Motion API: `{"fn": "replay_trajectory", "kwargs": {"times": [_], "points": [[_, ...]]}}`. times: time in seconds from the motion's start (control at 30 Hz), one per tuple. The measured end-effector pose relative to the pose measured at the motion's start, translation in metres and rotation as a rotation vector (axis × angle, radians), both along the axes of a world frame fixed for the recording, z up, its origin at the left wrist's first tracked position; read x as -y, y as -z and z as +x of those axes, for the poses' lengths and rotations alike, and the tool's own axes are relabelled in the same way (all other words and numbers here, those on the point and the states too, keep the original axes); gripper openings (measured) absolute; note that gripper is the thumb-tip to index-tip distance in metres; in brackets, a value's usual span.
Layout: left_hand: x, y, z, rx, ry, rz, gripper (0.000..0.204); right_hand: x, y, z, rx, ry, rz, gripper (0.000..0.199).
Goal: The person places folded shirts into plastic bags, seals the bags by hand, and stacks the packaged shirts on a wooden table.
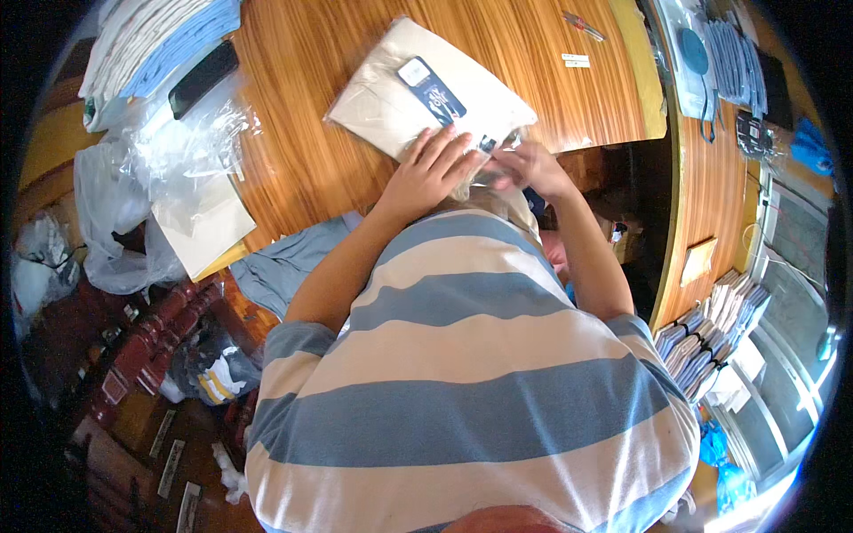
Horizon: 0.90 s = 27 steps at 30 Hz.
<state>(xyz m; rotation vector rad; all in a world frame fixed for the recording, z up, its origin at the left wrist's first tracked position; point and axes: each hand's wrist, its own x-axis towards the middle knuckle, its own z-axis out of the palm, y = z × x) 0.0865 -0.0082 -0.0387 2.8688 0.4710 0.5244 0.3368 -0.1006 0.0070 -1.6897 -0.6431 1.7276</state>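
A folded cream garment in a clear plastic bag lies aslant on the wooden table, with a dark blue hang tag on top. My left hand rests flat on the bag's near edge, fingers stretched out and slightly apart. At the near right corner, my right hand has its fingers bent around the crumpled end of the plastic bag. Those fingers are somewhat blurred, and the plastic partly covers them.
Small red-handled snips and a white label strip lie at the table's far right. On the left are a stack of folded clothes, a black phone and loose clear bags. Folded garments are piled at right.
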Motion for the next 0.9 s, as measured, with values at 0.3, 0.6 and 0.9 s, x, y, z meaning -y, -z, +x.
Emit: {"fn": "replay_trajectory", "kwargs": {"times": [0.3, 0.6, 0.9], "points": [[-0.075, -0.144, -0.031, 0.588, 0.183, -0.775, 0.039, 0.004, -0.055, -0.01, 0.758, 0.055, 0.793, 0.102], [-0.168, -0.108, -0.019, 1.09, -0.655, -0.791, 0.03, -0.142, -0.06, -0.059, 0.409, 0.539, 0.773, 0.03], [-0.076, -0.027, 0.038, 0.004, -0.587, -0.05, 0.056, -0.046, 0.044, -0.001, 0.668, 0.315, 0.28, 0.034]]}}
